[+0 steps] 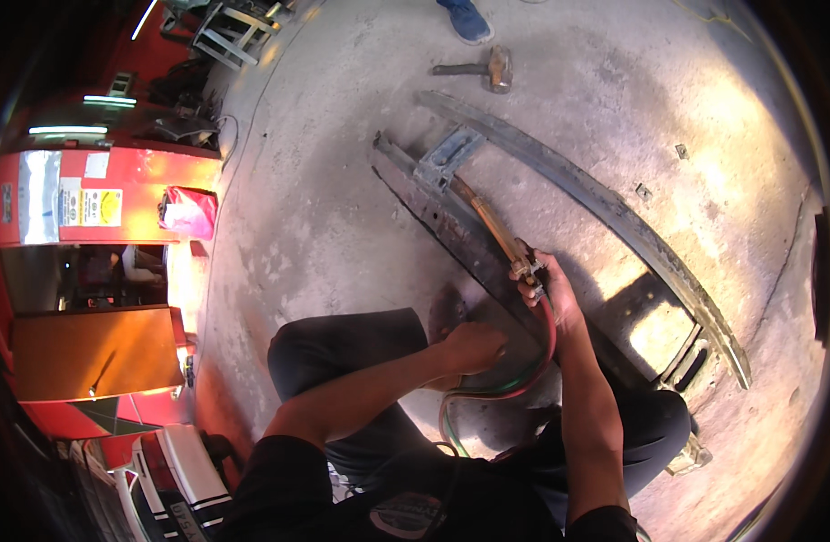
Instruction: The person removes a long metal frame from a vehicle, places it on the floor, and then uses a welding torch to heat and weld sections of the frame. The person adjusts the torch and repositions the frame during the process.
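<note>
My right hand [546, 278] is wrapped round the valve end of a brass gas torch [498, 228]. The torch points away from me, its head close to a steel cross-piece [448, 155] between two long dark metal rails. The left rail [451, 230] runs under the torch; the right rail [596, 194] curves toward me at the right. Red and green hoses [548, 348] loop back from the torch toward my lap. My left hand [474, 348] is closed in front of my left knee, above the hoses. Whatever its fingers may hold is hidden.
A hammer [498, 70] lies on the concrete floor beyond the rails. Another person's blue shoe [469, 23] stands behind it. At the left are a red cabinet [144, 194] with an orange-brown panel and a metal stool [234, 36]. A white-and-black object [185, 465] sits at lower left.
</note>
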### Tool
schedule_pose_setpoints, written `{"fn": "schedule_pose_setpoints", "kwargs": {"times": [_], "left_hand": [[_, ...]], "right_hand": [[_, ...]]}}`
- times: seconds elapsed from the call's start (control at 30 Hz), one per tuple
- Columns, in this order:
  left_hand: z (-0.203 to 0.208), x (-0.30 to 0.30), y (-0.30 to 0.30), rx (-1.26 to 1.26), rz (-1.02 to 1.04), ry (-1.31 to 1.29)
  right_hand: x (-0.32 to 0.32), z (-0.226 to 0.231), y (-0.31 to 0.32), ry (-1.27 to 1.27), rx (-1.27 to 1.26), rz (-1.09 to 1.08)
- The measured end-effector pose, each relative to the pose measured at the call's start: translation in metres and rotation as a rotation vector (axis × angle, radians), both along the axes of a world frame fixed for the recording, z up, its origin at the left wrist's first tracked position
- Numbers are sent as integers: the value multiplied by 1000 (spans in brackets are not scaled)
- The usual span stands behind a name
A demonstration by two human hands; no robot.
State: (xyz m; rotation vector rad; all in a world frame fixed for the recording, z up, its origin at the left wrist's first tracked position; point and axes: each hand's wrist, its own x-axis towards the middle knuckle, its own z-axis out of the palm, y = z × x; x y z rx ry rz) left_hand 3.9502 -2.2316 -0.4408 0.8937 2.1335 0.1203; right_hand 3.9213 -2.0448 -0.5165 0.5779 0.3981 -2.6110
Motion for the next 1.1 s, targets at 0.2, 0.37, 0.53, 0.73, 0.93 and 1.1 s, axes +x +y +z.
{"fn": "schedule_pose_setpoints", "kwargs": {"times": [0.2, 0.37, 0.53, 0.73, 0.93, 1.1], "left_hand": [[2, 2, 7, -30, 9, -10], [3, 2, 13, 29, 13, -21], [4, 3, 18, 30, 12, -1], [4, 1, 14, 68, 21, 24], [12, -5, 23, 230, 323, 106], [17, -27, 36, 466, 636, 122]], "right_hand": [[22, 6, 22, -15, 42, 24], [33, 9, 31, -18, 20, 26], [36, 10, 32, -10, 49, 30], [32, 6, 30, -13, 59, 44], [26, -1, 24, 3, 47, 45], [17, -8, 14, -7, 5, 13]]}}
